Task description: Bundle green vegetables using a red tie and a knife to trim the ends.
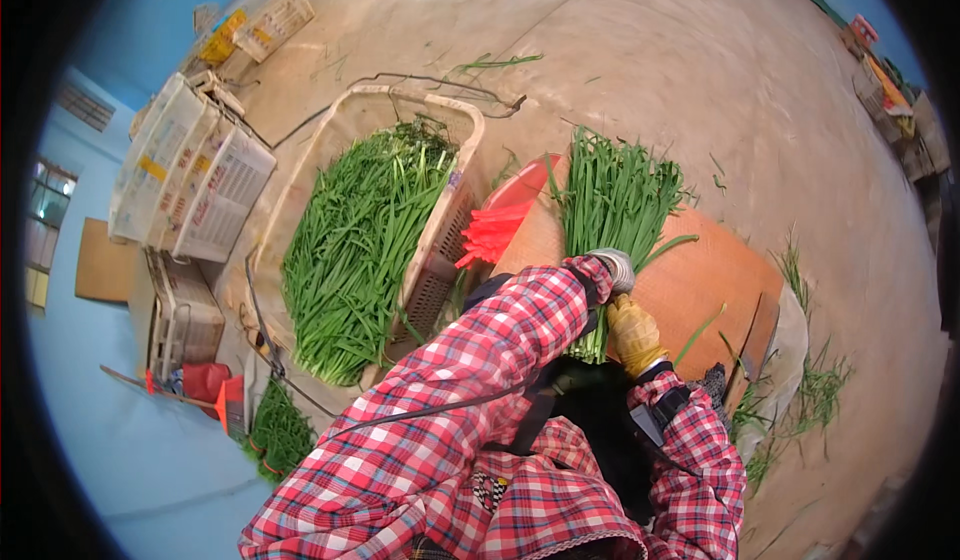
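Observation:
A thick bundle of long green leaves, which look like garlic chives [619,192], lies on an orange-brown board [709,267] in front of me. Its leaf tips point away and its pale cut stems [591,344] point towards my body. My left hand [618,269], in a whitish glove, is closed across the bundle above the stems. Close below it, my right hand [636,333], in a yellow glove, touches the bundle's right side with bent fingers. Its fingertips are partly hidden, so its grip is unclear. Red plastic strips [491,234] lie left of the bundle.
A large plastic crate [469,121] full of loose chives [367,237] stands to my left, with a red basin [523,183] beside it. Stacked white crates [225,204] line the blue wall. Leaf scraps [817,387] litter the floor at right. A dark cable crosses my left sleeve.

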`<action>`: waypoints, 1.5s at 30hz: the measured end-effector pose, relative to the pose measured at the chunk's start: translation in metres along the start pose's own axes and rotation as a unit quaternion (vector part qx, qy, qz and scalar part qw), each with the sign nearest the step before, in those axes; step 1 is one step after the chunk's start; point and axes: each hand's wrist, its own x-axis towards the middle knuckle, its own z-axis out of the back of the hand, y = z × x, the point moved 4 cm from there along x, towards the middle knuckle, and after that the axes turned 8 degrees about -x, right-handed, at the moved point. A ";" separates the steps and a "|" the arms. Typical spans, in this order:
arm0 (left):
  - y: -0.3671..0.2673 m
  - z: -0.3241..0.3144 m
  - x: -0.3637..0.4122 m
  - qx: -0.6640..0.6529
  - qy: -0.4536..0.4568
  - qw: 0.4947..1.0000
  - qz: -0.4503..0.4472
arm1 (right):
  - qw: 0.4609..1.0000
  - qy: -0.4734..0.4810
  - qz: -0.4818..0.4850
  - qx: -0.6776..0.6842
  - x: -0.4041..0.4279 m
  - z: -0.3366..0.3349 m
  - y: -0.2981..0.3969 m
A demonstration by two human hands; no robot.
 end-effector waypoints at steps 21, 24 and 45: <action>-0.251 0.090 -0.109 -0.322 -0.482 0.814 0.032 | 0.453 0.230 -0.536 0.675 -0.099 -0.064 -0.128; -0.248 0.093 -0.109 -0.356 -0.484 0.800 0.002 | 0.596 0.349 -0.437 0.576 -0.080 -0.037 -0.141; -0.236 0.091 -0.116 -0.308 -0.517 0.798 0.026 | 0.812 0.134 -0.477 0.308 0.211 -0.167 -0.350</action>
